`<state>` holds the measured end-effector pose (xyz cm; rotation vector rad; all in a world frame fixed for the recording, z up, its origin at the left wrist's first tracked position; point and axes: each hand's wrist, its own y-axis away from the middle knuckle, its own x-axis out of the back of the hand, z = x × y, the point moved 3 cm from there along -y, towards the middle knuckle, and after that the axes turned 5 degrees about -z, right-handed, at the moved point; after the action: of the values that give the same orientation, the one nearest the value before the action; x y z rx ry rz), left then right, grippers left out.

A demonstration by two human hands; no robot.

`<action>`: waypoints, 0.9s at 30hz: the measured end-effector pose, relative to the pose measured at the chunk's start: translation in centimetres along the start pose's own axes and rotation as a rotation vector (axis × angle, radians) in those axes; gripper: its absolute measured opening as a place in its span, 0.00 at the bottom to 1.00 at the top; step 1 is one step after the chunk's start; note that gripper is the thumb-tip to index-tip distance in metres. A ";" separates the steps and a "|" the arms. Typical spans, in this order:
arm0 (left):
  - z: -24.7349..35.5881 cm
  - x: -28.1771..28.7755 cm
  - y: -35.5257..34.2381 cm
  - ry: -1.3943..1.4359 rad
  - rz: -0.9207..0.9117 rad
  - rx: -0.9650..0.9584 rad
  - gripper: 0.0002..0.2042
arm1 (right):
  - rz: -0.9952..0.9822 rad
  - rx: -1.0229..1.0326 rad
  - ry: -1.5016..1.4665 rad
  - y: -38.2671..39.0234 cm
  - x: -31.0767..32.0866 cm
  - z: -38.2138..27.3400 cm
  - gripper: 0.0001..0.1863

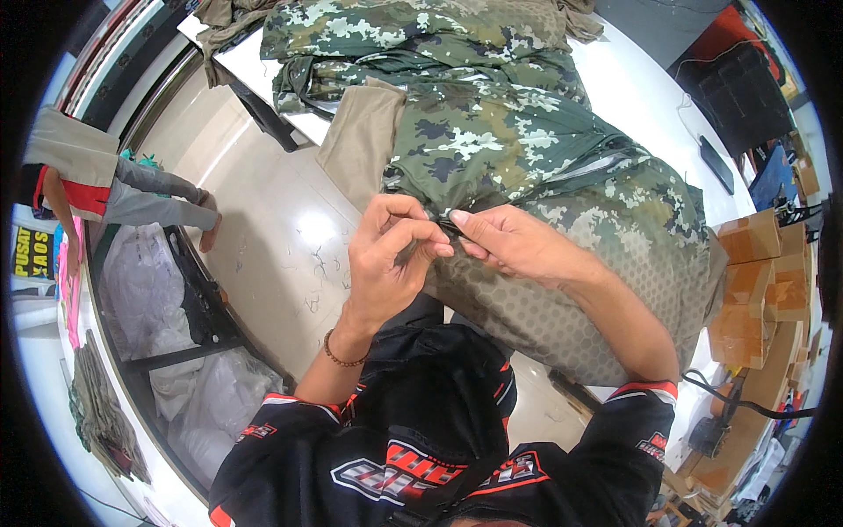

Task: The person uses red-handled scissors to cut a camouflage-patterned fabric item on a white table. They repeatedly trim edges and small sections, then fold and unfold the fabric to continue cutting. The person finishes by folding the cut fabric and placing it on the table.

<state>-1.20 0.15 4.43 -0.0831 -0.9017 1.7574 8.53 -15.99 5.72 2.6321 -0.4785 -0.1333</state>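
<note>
A camouflage shirt [492,149] in green, brown and white lies spread over the table in front of me, its lower part fading to a brown hexagon pattern. Its plain khaki sleeve end [362,132] hangs off the table's left side. My left hand [395,250] pinches the dark edge of the shirt with thumb and fingertips. Close against it, my right hand [505,241] grips the same bit of edge between thumb and forefinger. The exact spot between the fingertips is too small to make out. More camouflage clothing [421,31] is piled behind.
The white table [628,79] carries a dark phone [716,164] at its right. Cardboard boxes [746,281] are stacked farther right. On the left, another person [97,171] stands near a rack of clear plastic bags [145,281]. Thread scraps lie on the tiled floor [263,255].
</note>
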 end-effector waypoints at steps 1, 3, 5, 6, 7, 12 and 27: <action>-0.1 0.1 0.0 -0.007 -0.017 -0.005 0.07 | 0.015 0.003 -0.016 0.0 0.0 -0.2 0.29; 0.1 0.5 0.0 -0.009 0.005 0.008 0.07 | 0.043 0.005 -0.054 0.2 0.0 -0.6 0.29; -0.2 1.3 0.3 -0.082 0.044 -0.013 0.07 | 0.041 -0.031 -0.171 0.5 0.8 -0.5 0.27; -0.6 2.3 0.2 -0.145 0.072 -0.043 0.07 | 0.046 -0.054 -0.231 0.8 1.1 -0.5 0.26; -1.2 3.3 0.2 -0.210 0.102 -0.077 0.07 | 0.143 0.114 -0.066 0.7 1.3 -0.7 0.23; -8.1 12.0 3.3 -0.329 0.363 0.285 0.03 | 0.398 0.593 0.638 0.3 0.6 -1.6 0.14; -4.1 7.2 -0.3 -0.345 0.212 0.244 0.11 | 0.489 0.576 0.046 -1.4 2.9 0.7 0.07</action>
<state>-1.92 8.43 4.37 0.3021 -0.9405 2.1081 11.54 -16.16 4.40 2.9441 -1.2840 0.2586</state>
